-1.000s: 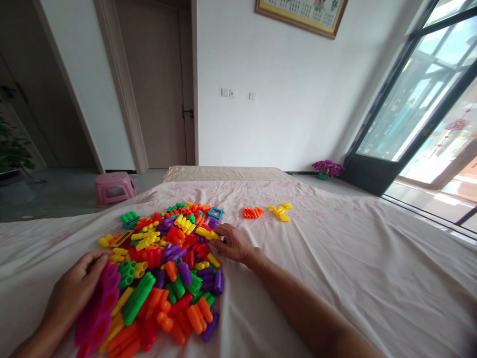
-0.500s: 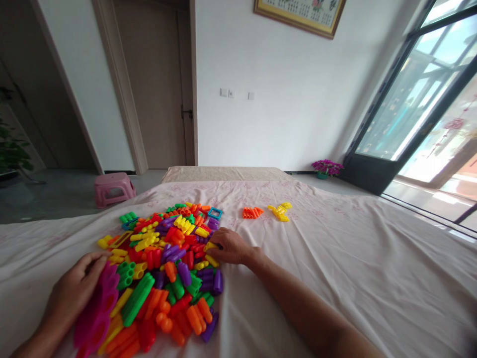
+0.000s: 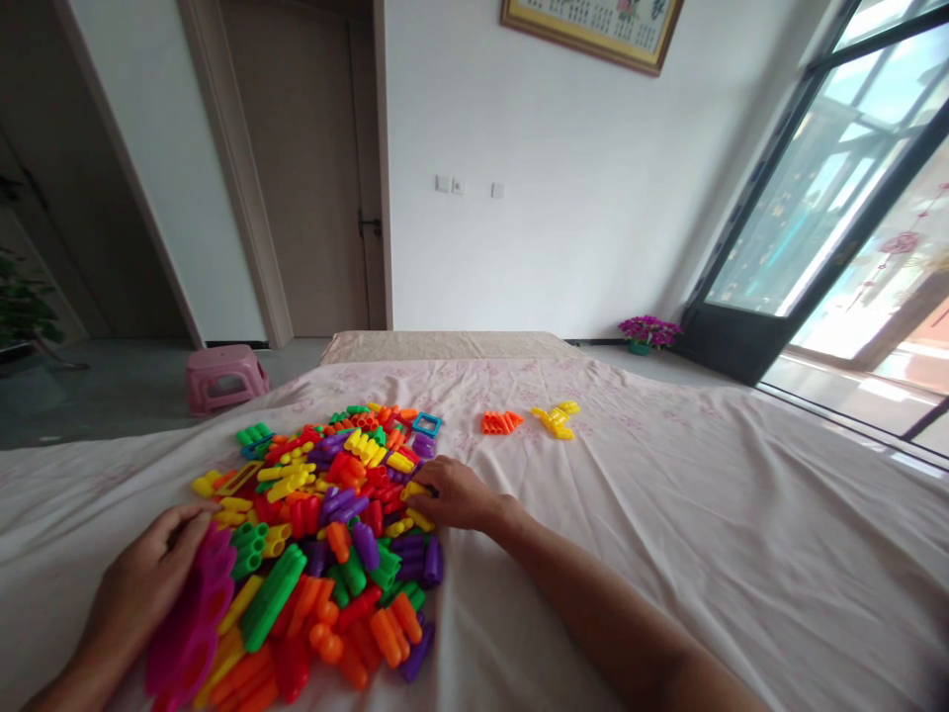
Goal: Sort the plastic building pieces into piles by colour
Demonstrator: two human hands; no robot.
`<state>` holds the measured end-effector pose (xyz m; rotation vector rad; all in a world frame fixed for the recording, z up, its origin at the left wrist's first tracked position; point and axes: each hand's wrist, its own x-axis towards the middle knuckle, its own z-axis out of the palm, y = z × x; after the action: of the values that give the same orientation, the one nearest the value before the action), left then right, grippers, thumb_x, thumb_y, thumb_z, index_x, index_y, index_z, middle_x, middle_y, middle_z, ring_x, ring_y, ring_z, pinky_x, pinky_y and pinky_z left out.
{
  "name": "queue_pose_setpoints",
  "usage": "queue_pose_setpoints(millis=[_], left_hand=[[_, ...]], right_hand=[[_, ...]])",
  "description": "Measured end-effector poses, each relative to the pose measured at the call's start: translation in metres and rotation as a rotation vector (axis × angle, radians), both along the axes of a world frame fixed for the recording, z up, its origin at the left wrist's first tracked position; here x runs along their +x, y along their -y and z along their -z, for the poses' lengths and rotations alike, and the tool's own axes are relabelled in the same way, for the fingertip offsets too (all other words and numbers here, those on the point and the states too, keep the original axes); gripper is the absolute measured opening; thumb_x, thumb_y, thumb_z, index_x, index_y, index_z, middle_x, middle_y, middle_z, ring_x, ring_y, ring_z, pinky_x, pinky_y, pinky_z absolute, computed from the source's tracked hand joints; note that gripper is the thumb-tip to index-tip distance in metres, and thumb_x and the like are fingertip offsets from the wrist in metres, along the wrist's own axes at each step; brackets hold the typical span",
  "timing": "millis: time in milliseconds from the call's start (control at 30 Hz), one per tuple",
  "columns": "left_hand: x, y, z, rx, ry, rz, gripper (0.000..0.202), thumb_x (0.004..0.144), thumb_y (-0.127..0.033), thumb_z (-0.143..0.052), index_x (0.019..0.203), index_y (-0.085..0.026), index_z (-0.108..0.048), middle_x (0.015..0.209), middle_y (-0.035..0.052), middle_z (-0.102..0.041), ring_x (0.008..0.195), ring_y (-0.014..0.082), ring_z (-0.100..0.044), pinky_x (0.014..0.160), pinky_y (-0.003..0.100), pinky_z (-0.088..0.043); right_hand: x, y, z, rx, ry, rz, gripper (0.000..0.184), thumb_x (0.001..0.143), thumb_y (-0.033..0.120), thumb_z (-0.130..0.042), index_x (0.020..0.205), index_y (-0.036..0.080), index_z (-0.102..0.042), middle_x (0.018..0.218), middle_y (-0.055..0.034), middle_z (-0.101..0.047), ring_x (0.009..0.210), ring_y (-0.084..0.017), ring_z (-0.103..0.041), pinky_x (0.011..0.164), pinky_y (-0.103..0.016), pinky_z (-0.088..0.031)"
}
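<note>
A heap of colourful plastic building blocks (image 3: pixel 345 502), mostly joined tubes in red, orange, yellow, green and purple, lies on the cloth. At its right edge my right hand (image 3: pixel 454 494) is closed, fingers pinching a yellow tube block (image 3: pixel 415 489). My left hand (image 3: pixel 148 564) is at the heap's left side, thumb and fingers closed at the upper edge of a magenta scalloped plastic piece (image 3: pixel 189 628); its fingertips are partly hidden. Between the hands lie a green tube block (image 3: pixel 274 596) and several orange ones.
Apart from the heap, an orange block piece (image 3: pixel 502 422) and a yellow joined piece (image 3: pixel 556 419) lie on the pale floral cloth (image 3: pixel 667 494). A pink stool (image 3: pixel 228 378) stands beyond the left edge. Potted purple flowers (image 3: pixel 649 332) stand by the glass door.
Both hands keep nearly the same places and grips. The view has shifted very slightly; the blocks lie as before.
</note>
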<state>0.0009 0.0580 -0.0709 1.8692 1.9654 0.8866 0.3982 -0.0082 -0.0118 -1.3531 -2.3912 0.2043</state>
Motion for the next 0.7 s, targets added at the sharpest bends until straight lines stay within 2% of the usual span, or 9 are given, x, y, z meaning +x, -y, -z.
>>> queue_pose_setpoints(millis=[167, 500, 700], left_hand=[[0.0026, 0.0018, -0.0023, -0.076, 0.102, -0.019, 0.041, 0.086, -0.053, -0.040, 0.107, -0.025, -0.061, 0.112, 0.0054, -0.071, 0.102, 0.0251, -0.066, 0.091, 0.034, -0.048], [0.0029, 0.0011, -0.0021, -0.084, 0.092, -0.015, 0.042, 0.086, -0.055, -0.040, 0.108, -0.026, -0.060, 0.112, 0.0051, -0.070, 0.103, 0.0253, -0.066, 0.092, 0.034, -0.048], [0.0057, 0.0042, -0.0062, -0.062, 0.097, -0.018, 0.042, 0.086, -0.054, -0.040, 0.106, -0.025, -0.061, 0.111, 0.0049, -0.071, 0.102, 0.0248, -0.066, 0.091, 0.033, -0.048]], right_hand=[[0.0002, -0.0003, -0.0007, -0.049, 0.001, 0.004, 0.022, 0.090, 0.036, -0.057, 0.080, 0.018, -0.064, 0.082, -0.0010, -0.064, 0.072, -0.012, -0.051, 0.067, -0.023, -0.034], [0.0013, -0.0026, 0.0035, -0.081, -0.054, -0.013, 0.021, 0.089, 0.036, -0.058, 0.079, 0.017, -0.061, 0.081, -0.0003, -0.061, 0.072, -0.011, -0.049, 0.065, -0.022, -0.033], [0.0031, -0.0048, 0.0067, -0.183, -0.228, 0.027, 0.030, 0.088, 0.040, -0.057, 0.070, 0.016, -0.053, 0.065, 0.0050, -0.047, 0.061, -0.008, -0.041, 0.056, -0.021, -0.027]])
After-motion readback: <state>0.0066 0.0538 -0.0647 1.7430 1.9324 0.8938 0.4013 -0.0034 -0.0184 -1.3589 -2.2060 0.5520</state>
